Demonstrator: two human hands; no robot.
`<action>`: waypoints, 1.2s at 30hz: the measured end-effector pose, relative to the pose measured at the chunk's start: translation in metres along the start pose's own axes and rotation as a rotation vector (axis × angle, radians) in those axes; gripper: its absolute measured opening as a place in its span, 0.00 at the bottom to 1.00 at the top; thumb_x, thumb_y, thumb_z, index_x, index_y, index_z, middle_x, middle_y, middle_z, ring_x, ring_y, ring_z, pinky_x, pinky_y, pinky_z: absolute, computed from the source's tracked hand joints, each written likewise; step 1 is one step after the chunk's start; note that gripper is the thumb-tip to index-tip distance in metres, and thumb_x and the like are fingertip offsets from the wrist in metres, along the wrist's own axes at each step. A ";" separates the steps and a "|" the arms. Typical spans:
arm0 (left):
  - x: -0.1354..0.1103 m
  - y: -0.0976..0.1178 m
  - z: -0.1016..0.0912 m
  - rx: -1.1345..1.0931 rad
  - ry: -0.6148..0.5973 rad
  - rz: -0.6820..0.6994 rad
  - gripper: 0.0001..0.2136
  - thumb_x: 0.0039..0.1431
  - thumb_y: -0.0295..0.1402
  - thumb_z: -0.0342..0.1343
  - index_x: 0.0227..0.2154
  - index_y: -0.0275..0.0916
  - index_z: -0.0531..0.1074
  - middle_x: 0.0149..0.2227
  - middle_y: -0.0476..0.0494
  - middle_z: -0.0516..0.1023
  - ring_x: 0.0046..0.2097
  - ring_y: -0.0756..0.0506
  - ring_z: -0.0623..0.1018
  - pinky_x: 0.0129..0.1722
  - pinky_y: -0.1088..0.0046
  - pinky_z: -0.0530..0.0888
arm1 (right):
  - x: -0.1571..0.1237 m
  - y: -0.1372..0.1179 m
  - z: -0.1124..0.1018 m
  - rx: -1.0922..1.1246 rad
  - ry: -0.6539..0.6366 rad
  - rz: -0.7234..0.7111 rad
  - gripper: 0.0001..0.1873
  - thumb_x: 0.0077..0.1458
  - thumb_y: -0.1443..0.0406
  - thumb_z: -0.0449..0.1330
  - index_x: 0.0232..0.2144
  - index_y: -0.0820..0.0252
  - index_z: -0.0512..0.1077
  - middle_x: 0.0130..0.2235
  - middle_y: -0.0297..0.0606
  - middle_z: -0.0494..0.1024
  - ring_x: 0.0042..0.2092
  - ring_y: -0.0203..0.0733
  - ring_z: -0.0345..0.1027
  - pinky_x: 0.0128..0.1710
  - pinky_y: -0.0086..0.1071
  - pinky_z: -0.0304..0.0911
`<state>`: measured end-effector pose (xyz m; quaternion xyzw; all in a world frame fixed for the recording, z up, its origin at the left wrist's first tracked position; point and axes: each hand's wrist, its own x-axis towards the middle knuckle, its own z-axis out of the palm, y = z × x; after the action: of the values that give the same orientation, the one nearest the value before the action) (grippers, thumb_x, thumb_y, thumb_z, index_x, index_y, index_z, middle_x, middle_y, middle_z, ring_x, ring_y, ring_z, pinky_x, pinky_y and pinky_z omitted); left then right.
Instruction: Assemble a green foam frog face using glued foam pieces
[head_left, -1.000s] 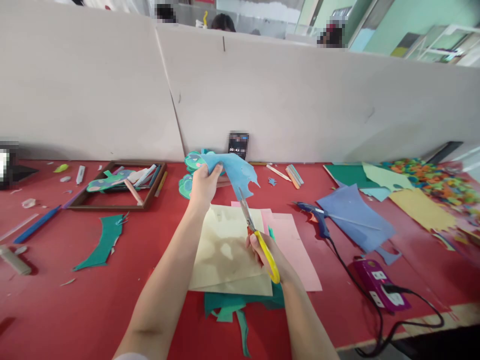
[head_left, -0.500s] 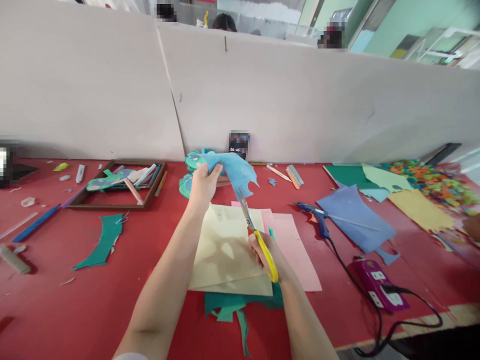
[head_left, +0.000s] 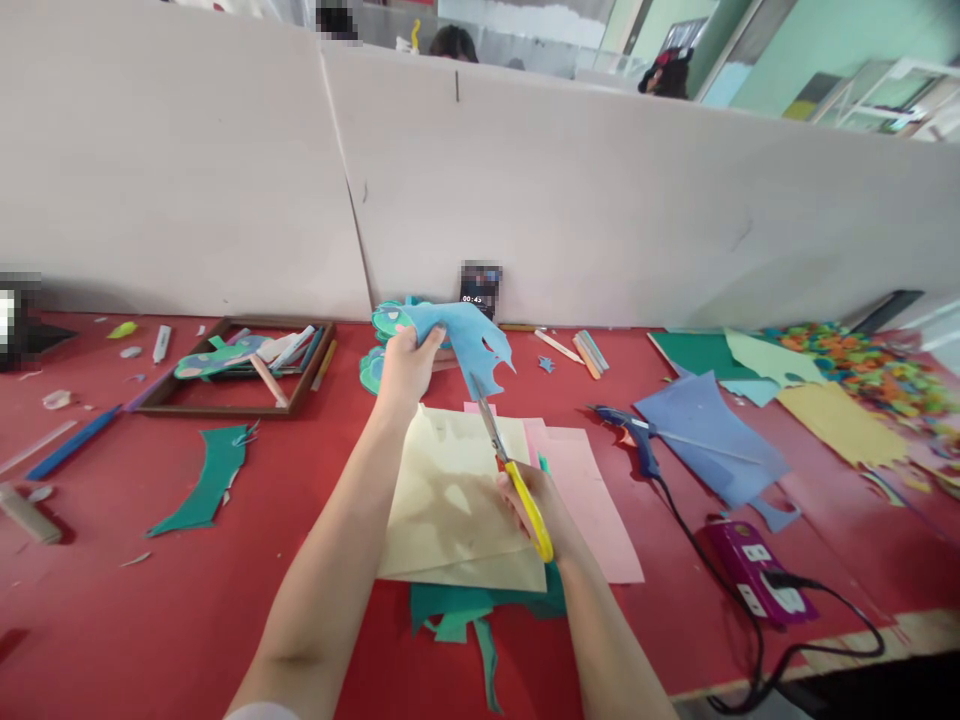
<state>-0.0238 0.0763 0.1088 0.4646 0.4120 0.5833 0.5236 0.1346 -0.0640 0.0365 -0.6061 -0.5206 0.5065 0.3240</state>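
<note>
My left hand [head_left: 405, 362] pinches the blue sheet [head_left: 472, 340] up off the table so the scissors [head_left: 504, 458] gripped in my right hand [head_left: 541, 502] can bite its lower edge.

Lower left of the frame, the red table [head_left: 112, 610] lies open to you, broken by a green scrap [head_left: 206, 480]. Right of your right hand [head_left: 538, 500], the glue gun [head_left: 636, 436], its cord [head_left: 694, 540] and a purple power strip [head_left: 757, 572] block the way. The partition [head_left: 600, 200] walls off the top.
</note>
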 end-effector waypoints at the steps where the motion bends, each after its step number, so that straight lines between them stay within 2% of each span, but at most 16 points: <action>1: 0.000 0.000 0.000 -0.001 -0.003 0.000 0.06 0.53 0.34 0.53 0.30 0.36 0.71 0.32 0.44 0.79 0.34 0.43 0.80 0.37 0.62 0.79 | 0.000 0.000 0.000 -0.008 0.004 -0.009 0.22 0.51 0.48 0.54 0.20 0.57 0.55 0.16 0.26 0.54 0.15 0.29 0.49 0.13 0.26 0.43; 5: 0.000 0.000 -0.001 0.004 -0.011 0.012 0.07 0.53 0.35 0.53 0.30 0.36 0.71 0.32 0.44 0.79 0.35 0.44 0.80 0.37 0.64 0.79 | 0.001 0.001 -0.001 -0.071 0.017 -0.092 0.22 0.51 0.48 0.53 0.20 0.57 0.54 0.16 0.26 0.54 0.17 0.30 0.48 0.15 0.27 0.44; 9: -0.001 -0.002 0.001 0.001 -0.033 0.012 0.08 0.51 0.35 0.55 0.30 0.35 0.71 0.32 0.43 0.79 0.35 0.42 0.80 0.37 0.61 0.79 | 0.000 0.003 -0.004 -0.114 0.001 -0.156 0.22 0.54 0.47 0.50 0.21 0.56 0.55 0.16 0.27 0.54 0.18 0.31 0.49 0.17 0.28 0.45; 12: -0.001 -0.004 0.004 0.008 -0.066 -0.005 0.07 0.51 0.35 0.55 0.29 0.36 0.71 0.32 0.43 0.79 0.37 0.41 0.80 0.38 0.59 0.78 | 0.000 0.004 -0.005 -0.128 0.011 -0.172 0.23 0.55 0.46 0.47 0.21 0.56 0.54 0.16 0.28 0.55 0.19 0.33 0.50 0.17 0.28 0.46; 16: -0.002 -0.007 0.008 0.026 -0.084 -0.019 0.06 0.51 0.35 0.55 0.27 0.37 0.71 0.32 0.44 0.79 0.40 0.40 0.79 0.38 0.61 0.78 | -0.001 0.002 -0.005 -0.132 0.021 -0.190 0.23 0.55 0.46 0.47 0.21 0.56 0.54 0.17 0.29 0.56 0.21 0.34 0.51 0.18 0.29 0.46; 22: -0.006 -0.003 0.012 0.053 -0.076 -0.020 0.06 0.51 0.35 0.55 0.28 0.37 0.72 0.31 0.45 0.79 0.39 0.41 0.79 0.37 0.63 0.79 | -0.005 0.002 -0.006 -0.085 -0.023 -0.221 0.19 0.57 0.49 0.46 0.26 0.56 0.56 0.21 0.29 0.57 0.22 0.34 0.51 0.20 0.30 0.49; 25: -0.008 -0.002 0.013 0.060 -0.081 -0.028 0.07 0.51 0.35 0.55 0.28 0.37 0.72 0.31 0.45 0.79 0.37 0.41 0.80 0.37 0.63 0.79 | -0.006 0.003 -0.006 -0.032 -0.004 -0.229 0.18 0.58 0.49 0.46 0.27 0.56 0.58 0.24 0.30 0.58 0.23 0.33 0.51 0.21 0.30 0.49; 30: -0.010 -0.004 0.015 0.077 -0.122 -0.020 0.09 0.52 0.36 0.55 0.32 0.37 0.73 0.31 0.45 0.79 0.36 0.42 0.80 0.35 0.64 0.79 | -0.007 0.002 -0.008 -0.012 -0.046 -0.205 0.19 0.57 0.48 0.46 0.28 0.56 0.59 0.20 0.27 0.57 0.21 0.33 0.50 0.20 0.30 0.48; 36: -0.012 -0.005 0.017 0.089 -0.168 -0.027 0.09 0.53 0.37 0.54 0.33 0.37 0.73 0.32 0.44 0.79 0.36 0.42 0.80 0.34 0.64 0.79 | -0.005 0.001 -0.009 -0.046 -0.023 -0.227 0.20 0.57 0.47 0.45 0.26 0.56 0.57 0.19 0.27 0.56 0.21 0.34 0.51 0.21 0.31 0.49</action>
<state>-0.0055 0.0644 0.1067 0.5292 0.3985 0.5159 0.5431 0.1433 -0.0683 0.0398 -0.5447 -0.6011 0.4614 0.3593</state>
